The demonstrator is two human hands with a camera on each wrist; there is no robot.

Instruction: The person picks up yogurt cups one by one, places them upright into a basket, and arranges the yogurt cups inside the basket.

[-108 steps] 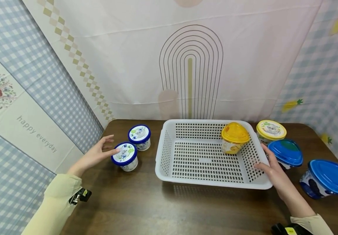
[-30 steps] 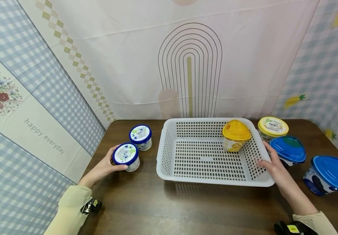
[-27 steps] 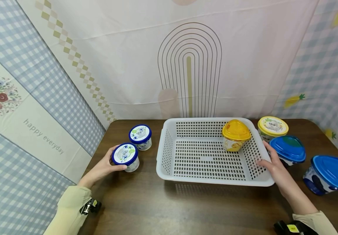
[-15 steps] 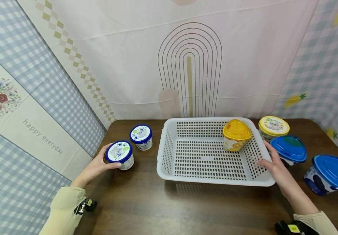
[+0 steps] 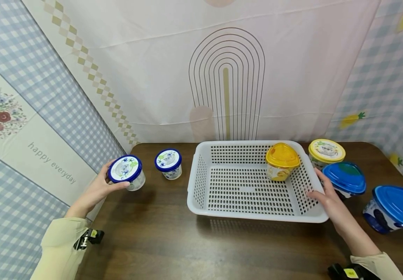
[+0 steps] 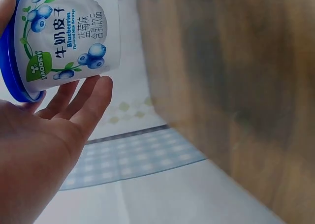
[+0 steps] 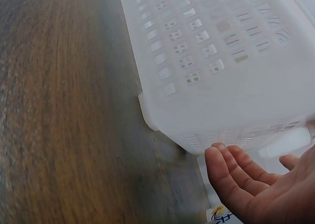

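My left hand (image 5: 98, 190) grips a round blueberry milk tub (image 5: 128, 171) with a blue-rimmed lid, thumb on the near side. The tub is up off the table, tilted a little; its blueberry label (image 6: 69, 37) faces the left wrist camera. A second blue-lidded tub (image 5: 168, 163) stands on the table to its right. At the right end of the white plastic basket (image 5: 243, 214), my right hand (image 5: 330, 202) holds the rim, thumb inside and fingers outside. In the right wrist view those fingers (image 7: 236, 172) lie along the basket's outer wall. A yellow-lidded cup (image 5: 281, 161) stands inside the basket.
Right of the basket are a yellow-lidded round tub (image 5: 326, 151), a blue-lidded cup (image 5: 344, 179) and a larger blue-lidded tub (image 5: 393, 208). The brown wooden table (image 5: 173, 241) runs back to a hanging cloth (image 5: 152, 77); checked cloth hangs at both sides.
My left hand has closed round the nearer blueberry tub, lifted it and carried it leftward, away from the other tub. My right hand and the basket have stayed put.
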